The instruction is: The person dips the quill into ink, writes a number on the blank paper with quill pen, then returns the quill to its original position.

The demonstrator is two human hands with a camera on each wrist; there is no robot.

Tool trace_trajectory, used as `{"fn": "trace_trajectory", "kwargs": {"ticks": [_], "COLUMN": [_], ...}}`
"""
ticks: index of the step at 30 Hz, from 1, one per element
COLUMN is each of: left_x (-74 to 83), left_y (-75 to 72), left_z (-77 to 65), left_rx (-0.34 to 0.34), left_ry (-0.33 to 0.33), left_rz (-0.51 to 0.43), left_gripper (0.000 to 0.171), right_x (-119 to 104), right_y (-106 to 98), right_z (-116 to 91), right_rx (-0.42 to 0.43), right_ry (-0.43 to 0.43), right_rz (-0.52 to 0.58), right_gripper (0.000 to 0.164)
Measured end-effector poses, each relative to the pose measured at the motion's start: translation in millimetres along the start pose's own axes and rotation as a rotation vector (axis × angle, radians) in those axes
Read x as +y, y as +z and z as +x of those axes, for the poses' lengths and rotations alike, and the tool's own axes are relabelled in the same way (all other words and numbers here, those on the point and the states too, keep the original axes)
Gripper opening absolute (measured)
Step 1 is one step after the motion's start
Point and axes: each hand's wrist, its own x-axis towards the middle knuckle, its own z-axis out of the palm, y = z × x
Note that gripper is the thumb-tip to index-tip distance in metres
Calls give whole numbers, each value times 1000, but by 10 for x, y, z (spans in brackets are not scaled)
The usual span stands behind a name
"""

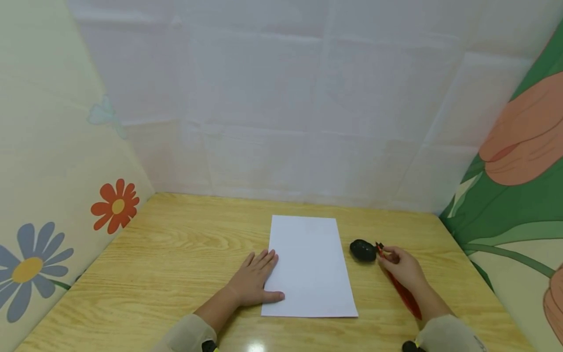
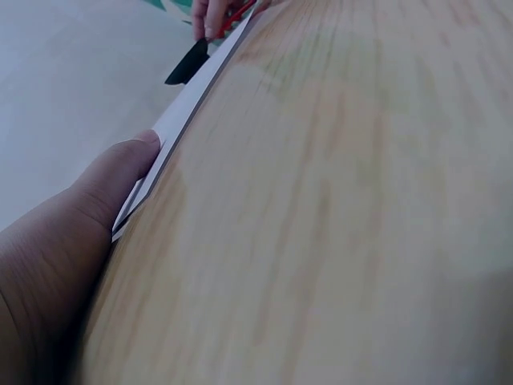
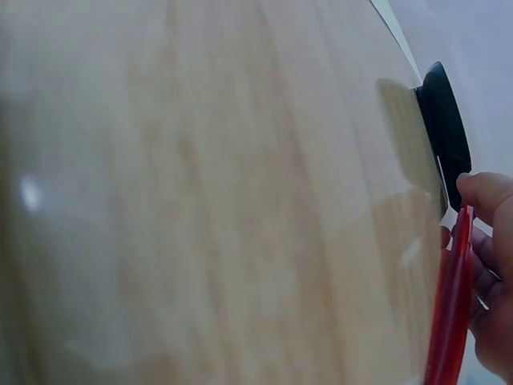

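White paper [image 1: 310, 266] lies flat on the wooden table. My left hand [image 1: 254, 279] rests on its left edge, fingers straight and thumb spread across the lower left of the sheet. To the right of the paper, my right hand [image 1: 406, 271] pinches a red-and-black tool [image 1: 405, 297] near where its two parts meet. The tool's rounded glossy black part [image 1: 363, 250] points left toward the paper. Its long red part [image 3: 451, 321] runs back beneath the hand in the head view. Its exact kind is unclear.
The wooden table [image 1: 176, 254] reaches back to a creased white cloth [image 1: 281, 122]. Flower-patterned panels stand at the left [image 1: 57, 161] and right [image 1: 523, 195]. Dark wrist gear [image 1: 411, 346] shows at the right cuff.
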Motion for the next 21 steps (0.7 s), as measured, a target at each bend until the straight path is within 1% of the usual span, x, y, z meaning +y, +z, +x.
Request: {"fn": "trace_trajectory", "kwargs": {"ticks": [4,11,21], "left_x": [8,18,2], "left_y": [-10,-20,-2], "left_z": [-4,-4,-5], "left_rx": [-2,-16,-7], "left_ry": [2,-17,-5], "left_rz": [-1,1,2], "left_gripper": [105,103,104], "right_x": [3,-3,3], "right_y": [2,-5,-4], "right_z": [8,4,-2], "right_rx": [2,-1,5], "right_ry": [0,-7,-9], "right_rz": [-5,-6,-16], "right_gripper": [49,47,44]}}
